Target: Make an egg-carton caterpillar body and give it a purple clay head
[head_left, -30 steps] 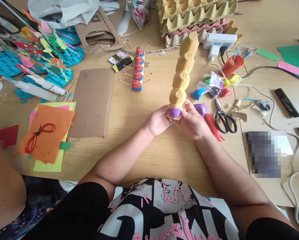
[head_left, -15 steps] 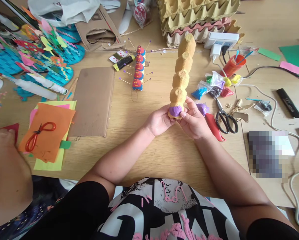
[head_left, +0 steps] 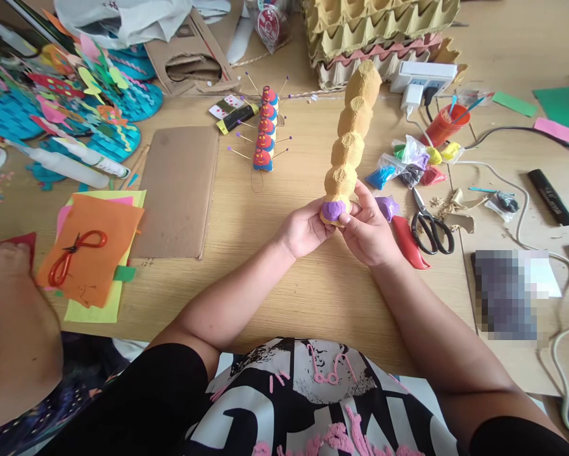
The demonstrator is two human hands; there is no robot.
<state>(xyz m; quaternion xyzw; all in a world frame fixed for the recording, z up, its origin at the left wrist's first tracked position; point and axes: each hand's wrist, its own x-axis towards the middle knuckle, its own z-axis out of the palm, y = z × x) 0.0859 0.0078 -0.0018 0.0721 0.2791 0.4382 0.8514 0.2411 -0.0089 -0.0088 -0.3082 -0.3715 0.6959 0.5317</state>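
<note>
A co-worker's hand [head_left: 3,267], well left of the left hand [head_left: 306,231], has shifted over the red paper [head_left: 28,240]. Left hand and right hand [head_left: 370,233] pinch the near end of the yellow strip [head_left: 346,152], which extends forward from them; the right thumb touches its purple patch [head_left: 332,209]. Scissors [head_left: 429,227] lie right of the right hand.

A black short-sleeved shirt [head_left: 291,415] carries bold white lettering [head_left: 220,408], speckled pale patches [head_left: 306,380] and pink squiggles [head_left: 338,436].
</note>
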